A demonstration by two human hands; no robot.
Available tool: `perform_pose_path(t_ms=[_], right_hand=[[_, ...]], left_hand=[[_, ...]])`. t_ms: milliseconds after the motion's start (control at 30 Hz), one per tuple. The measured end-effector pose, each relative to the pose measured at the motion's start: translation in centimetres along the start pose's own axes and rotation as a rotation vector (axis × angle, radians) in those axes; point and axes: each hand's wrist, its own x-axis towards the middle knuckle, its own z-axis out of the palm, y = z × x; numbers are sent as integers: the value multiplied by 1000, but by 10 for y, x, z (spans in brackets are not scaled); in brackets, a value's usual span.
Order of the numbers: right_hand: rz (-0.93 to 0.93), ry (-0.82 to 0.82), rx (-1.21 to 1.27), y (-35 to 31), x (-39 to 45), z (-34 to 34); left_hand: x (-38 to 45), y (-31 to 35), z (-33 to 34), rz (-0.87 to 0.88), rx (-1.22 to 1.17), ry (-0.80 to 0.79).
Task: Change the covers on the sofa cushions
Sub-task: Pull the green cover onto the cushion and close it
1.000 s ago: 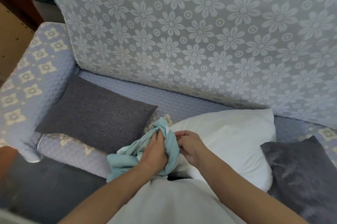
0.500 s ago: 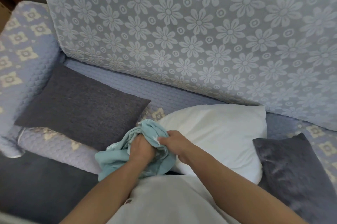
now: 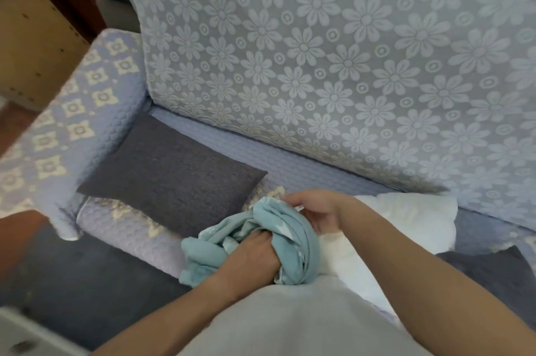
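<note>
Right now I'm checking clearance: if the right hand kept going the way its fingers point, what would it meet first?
The right hand points leftward, already touching the teal cover. Beyond that, probably the dark grey cushion, though depth is unclear.

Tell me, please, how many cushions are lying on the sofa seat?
3: a dark grey cushion by the armrest, a bare white cushion in the middle, another dark grey cushion at the right edge, partly hidden.

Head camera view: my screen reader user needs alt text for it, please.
Both hands, left hand and right hand, bunch a teal cover over a sofa. A bare white cushion lies at right, a grey cushion at left.
</note>
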Motion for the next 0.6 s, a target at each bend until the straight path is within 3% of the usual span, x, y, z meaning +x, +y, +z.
perform_pose_path(t_ms=[67,100,167,233,267,333,433,567,600], right_hand=[[16,127,-40,-13,2,7],[-34,204,-14,-16,1,4],[-302,492,88,-18,-11,-15],[-529,963,170,-5,-44,-49],[-583,1144,250,10,-64,-66],[-535,1333,385,57,-89,-89],[-437,1371,358,121,-79,-73],[-478,913,241,158,-56,-14],[-482,874,165,170,-57,-12]], left_hand=[[0,-3,3,95,35,20],[-2,-2,-2,49,-7,-18],[-9,-5,-11,-202,-239,21],[-19,-10,-25,-558,-496,131],[-22,-16,-29,-701,-563,169],[-22,-27,-36,-837,-645,186],[-7,-27,-52,-810,-682,104],[14,-11,-87,-532,-695,-34],[18,-3,-98,-445,-704,-45]])
